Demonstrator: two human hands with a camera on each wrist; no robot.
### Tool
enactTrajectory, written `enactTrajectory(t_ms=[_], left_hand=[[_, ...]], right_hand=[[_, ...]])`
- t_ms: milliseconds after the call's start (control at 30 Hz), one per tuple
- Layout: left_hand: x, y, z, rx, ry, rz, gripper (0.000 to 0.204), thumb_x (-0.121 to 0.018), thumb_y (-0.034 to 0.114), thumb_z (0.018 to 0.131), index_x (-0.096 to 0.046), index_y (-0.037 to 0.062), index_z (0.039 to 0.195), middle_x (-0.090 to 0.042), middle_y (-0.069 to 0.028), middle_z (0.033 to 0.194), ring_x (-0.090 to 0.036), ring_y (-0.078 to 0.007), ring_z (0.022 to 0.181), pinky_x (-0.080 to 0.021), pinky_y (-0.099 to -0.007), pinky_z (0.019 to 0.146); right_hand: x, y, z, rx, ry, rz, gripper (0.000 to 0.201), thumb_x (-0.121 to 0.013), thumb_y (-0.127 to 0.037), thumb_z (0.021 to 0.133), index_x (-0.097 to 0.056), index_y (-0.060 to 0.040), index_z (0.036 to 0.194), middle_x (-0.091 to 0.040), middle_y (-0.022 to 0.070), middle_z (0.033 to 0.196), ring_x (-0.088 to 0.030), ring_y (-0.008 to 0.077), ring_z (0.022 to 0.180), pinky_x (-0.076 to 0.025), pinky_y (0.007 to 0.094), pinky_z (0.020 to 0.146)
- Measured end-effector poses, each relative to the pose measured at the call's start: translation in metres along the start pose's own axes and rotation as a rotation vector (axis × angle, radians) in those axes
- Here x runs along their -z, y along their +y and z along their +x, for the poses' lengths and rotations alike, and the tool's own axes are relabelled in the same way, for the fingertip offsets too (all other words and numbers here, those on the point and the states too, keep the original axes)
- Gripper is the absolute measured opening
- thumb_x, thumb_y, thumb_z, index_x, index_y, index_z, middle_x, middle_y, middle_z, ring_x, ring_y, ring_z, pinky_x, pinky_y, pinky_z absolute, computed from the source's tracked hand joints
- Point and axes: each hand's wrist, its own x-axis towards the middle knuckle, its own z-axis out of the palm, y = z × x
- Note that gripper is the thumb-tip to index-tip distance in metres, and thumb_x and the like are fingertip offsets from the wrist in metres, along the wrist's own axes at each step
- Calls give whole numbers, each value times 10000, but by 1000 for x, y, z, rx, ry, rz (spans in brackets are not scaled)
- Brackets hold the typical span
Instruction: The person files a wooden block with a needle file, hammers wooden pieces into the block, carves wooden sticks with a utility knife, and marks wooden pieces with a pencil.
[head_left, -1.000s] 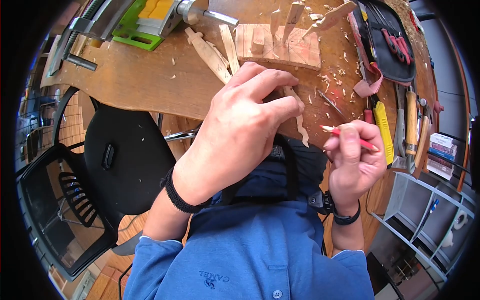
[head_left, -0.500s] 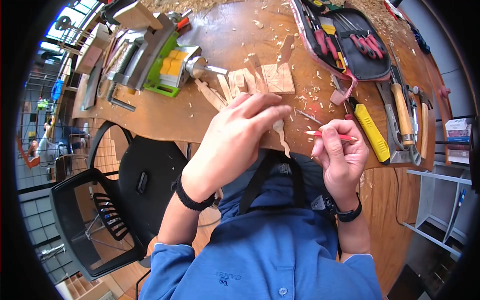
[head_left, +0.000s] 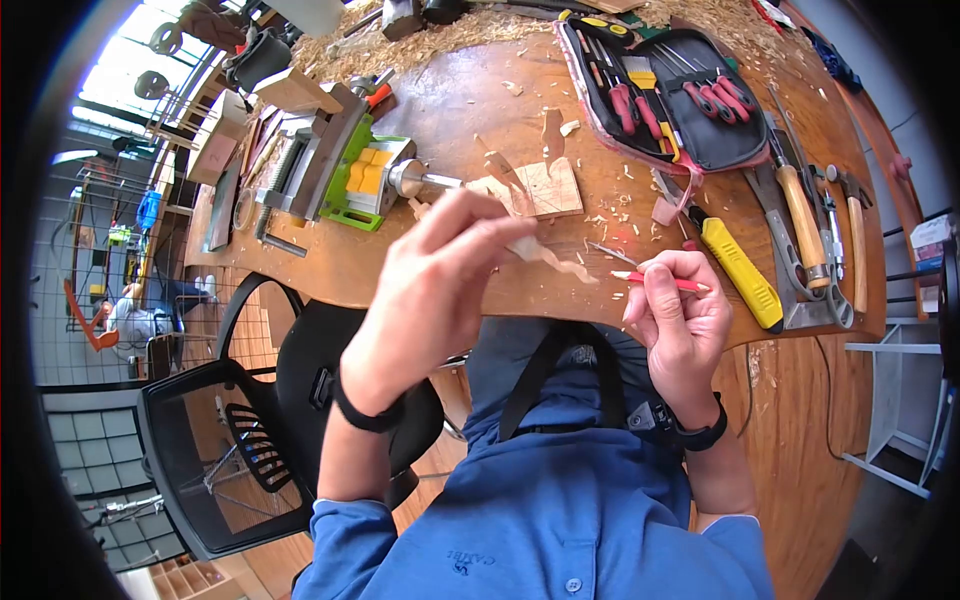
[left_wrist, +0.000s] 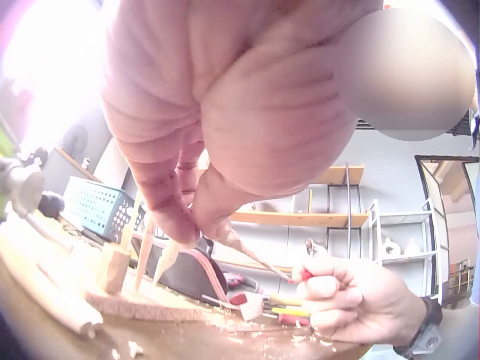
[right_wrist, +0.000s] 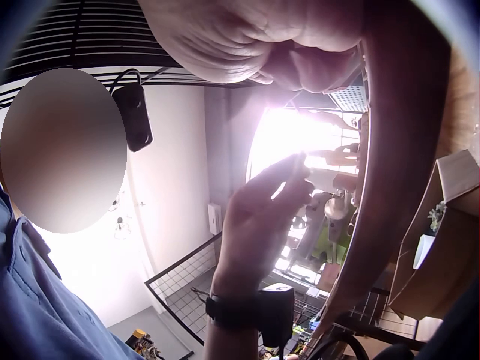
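Observation:
My left hand (head_left: 420, 290) pinches a slim, wavy carved wooden stick (head_left: 562, 263) between thumb and fingertips, its thin tail pointing right. The left wrist view shows the stick (left_wrist: 244, 247) slanting down from the fingertips toward the other hand. In my right hand (head_left: 678, 325) is a red pencil (head_left: 688, 284), gripped by thumb and fingers, its tip toward the stick's tail. Beyond the left hand lies a wooden block (head_left: 555, 190) with carved pieces standing upright on it, partly hidden by that hand.
A green and yellow vise (head_left: 362, 180) stands at the left. An open tool pouch (head_left: 715, 150), a yellow utility knife (head_left: 740, 270) and a wooden-handled tool (head_left: 805, 225) lie right. Shavings litter the table (head_left: 450, 110). A black chair (head_left: 290, 400) is at the left.
My left hand has raised the wavy stick from near the table edge and turned its tail rightward, closer to the pencil. The right hand keeps the pencil. The head view has shifted, showing more table.

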Motion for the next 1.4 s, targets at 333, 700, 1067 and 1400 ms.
enactTrajectory(t_ms=[333,700,1067,1400], left_hand=[[43,2,30,-90,65,40,321,-751,-88,916,-823,27,1207,-712,-95,1098,-696,-213,987,-558,-321,851],[36,-4,28,-84,9,6,327,-739,-108,914,-813,14,1208,-712,-99,1095,-697,-229,991,-559,-331,860],[35,-4,29,-81,-3,-8,318,-738,-106,915,-809,6,1204,-713,-105,1090,-701,-237,990,-563,-334,865],[35,-5,35,-126,34,80,325,-738,-138,896,-831,14,1169,-732,-108,1081,-725,-221,963,-577,-326,840]], right_hand=[[0,1,1,-4,-33,-8,138,-659,-166,1127,-627,-33,1107,-705,41,775,-502,13,572,-375,188,525],[1,1,2,11,-70,-51,121,-653,-147,1127,-626,-30,1112,-707,39,785,-528,12,597,-394,184,537],[1,2,1,0,-70,-28,108,-657,-133,1124,-626,-30,1127,-709,38,797,-533,7,612,-382,178,536],[1,2,1,13,-69,-33,104,-656,-129,1123,-631,-28,1123,-711,36,792,-551,7,630,-386,178,542]])
